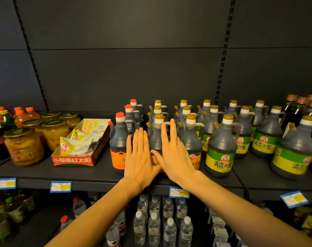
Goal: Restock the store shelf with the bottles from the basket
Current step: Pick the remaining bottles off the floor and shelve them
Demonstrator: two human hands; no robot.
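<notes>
Hands: your left hand [140, 154] and right hand [174, 154] lay flat, fingers straight, against the gold-capped bottle [158, 134].
Flanks: red-capped bottle [118, 139] stood left, green-label bottle [221, 148] right.

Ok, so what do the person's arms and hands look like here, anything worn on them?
Both forearms are bare as far as the frame shows: no sleeves, gloves, watch or bracelet. The left hand and right hand carry no visible rings, and the nails look short and unpainted.

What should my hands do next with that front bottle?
Probably ease it back: both hands, left and right, lie flat on the gold-capped bottle, which stands at the shelf front, ahead of its row.
</notes>
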